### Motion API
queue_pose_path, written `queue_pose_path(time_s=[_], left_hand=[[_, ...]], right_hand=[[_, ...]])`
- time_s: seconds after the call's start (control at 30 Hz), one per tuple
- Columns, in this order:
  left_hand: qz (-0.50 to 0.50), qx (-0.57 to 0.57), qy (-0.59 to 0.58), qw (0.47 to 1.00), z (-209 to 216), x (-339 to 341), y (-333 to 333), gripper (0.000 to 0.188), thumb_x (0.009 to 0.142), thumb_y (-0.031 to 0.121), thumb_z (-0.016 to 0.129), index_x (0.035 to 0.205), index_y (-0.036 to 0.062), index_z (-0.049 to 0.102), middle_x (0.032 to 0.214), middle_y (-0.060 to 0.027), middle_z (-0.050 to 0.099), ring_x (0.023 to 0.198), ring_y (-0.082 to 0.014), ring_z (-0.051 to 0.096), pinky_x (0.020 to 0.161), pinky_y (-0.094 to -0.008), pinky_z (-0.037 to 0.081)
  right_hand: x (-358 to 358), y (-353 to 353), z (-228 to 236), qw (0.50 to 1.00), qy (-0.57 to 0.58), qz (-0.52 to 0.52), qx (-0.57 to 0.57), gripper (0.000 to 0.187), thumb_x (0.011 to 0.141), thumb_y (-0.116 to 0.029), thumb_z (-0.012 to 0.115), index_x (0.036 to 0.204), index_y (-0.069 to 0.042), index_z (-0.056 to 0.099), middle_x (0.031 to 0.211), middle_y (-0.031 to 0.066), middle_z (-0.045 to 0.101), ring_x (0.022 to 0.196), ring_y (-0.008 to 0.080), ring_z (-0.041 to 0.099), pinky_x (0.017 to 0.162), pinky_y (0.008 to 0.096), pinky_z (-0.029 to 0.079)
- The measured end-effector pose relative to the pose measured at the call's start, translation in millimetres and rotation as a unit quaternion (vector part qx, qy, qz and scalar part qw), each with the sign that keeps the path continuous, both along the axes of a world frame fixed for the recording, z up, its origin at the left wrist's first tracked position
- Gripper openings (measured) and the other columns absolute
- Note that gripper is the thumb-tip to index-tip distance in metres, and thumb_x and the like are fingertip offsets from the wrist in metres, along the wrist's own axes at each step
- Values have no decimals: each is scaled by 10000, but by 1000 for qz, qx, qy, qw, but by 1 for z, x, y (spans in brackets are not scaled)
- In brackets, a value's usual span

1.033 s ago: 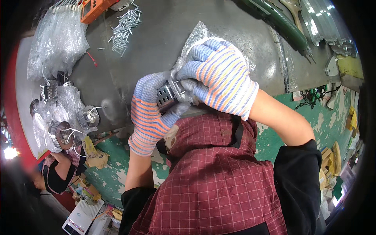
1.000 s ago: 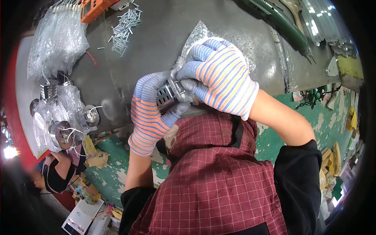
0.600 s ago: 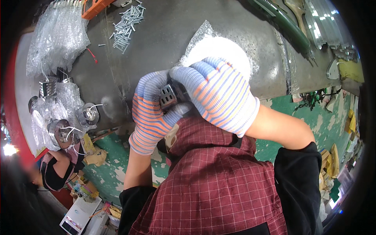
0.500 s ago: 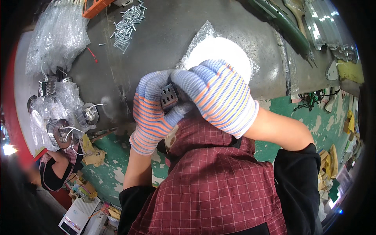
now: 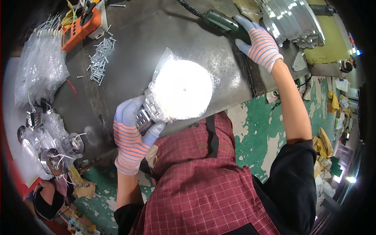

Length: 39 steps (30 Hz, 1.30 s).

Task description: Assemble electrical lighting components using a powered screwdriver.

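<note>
My left hand (image 5: 131, 135), in a striped knit glove, is closed around a slotted metal housing (image 5: 144, 118) near the table's front edge. Against that housing, to its right, is a bright white round disc (image 5: 184, 88) with a small dot at its middle. Clear bubble wrap (image 5: 159, 70) shows around the disc's rim. Far to the right my gloved right hand (image 5: 260, 45) has its thumb and fingers on either side of a green electric screwdriver (image 5: 219, 20), which lies on the table with a dark cord. The screwdriver's tip end is hidden by the hand.
Loose screws (image 5: 102, 56) are heaped at the back left, near an orange meter (image 5: 80, 30). Bubble-wrapped parts (image 5: 39, 70) and round metal lamp bodies (image 5: 51, 160) lie at the left. A brush (image 5: 249, 11) and stacked shiny metal strips (image 5: 291, 21) are at the back right.
My right hand has left the metal housing and reached out to the green screwdriver. My left hand still holds the housing. The view has shifted, and the white disc is now uncovered.
</note>
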State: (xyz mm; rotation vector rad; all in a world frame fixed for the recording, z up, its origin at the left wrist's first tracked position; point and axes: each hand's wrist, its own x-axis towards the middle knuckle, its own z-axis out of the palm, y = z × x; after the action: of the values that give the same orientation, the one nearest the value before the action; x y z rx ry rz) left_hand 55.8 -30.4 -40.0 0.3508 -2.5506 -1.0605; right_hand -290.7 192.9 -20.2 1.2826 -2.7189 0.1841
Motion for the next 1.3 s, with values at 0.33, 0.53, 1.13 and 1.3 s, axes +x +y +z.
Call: queue_pose_path(time_s=[0.33,0.53,1.13,1.3], left_hand=[[56,119,-58,990,5,-1,6,692,732,325,870,1305,68,578,1169,-166,594,991,-325,631,849,-408,537],[22,-121,-16,992,21,-12,8,534,717,285,860,1200,147,681,1301,-178,540,1184,-383,525,1008,-479,440],[56,-80,-29,995,11,-18,22,459,719,268,863,1129,133,707,1272,-147,550,1159,-345,522,952,-433,476],[55,-76,-19,995,12,-19,22,455,719,262,862,1127,130,709,1265,-141,557,1145,-341,530,954,-437,471]], right_hand=[[40,5,62,501,-681,4,-534,360,935,-269,635,1183,-12,587,1046,99,639,988,203,611,921,425,482],[108,-2,49,294,-710,82,-635,353,915,-291,662,1111,-4,605,985,72,651,1011,243,621,1083,500,419],[132,-36,5,199,-669,-144,-701,83,878,-179,696,911,-103,683,954,96,721,856,291,692,869,470,575],[129,-34,-1,202,-674,-133,-698,130,878,-195,698,975,-110,679,984,97,720,893,280,684,903,479,562]])
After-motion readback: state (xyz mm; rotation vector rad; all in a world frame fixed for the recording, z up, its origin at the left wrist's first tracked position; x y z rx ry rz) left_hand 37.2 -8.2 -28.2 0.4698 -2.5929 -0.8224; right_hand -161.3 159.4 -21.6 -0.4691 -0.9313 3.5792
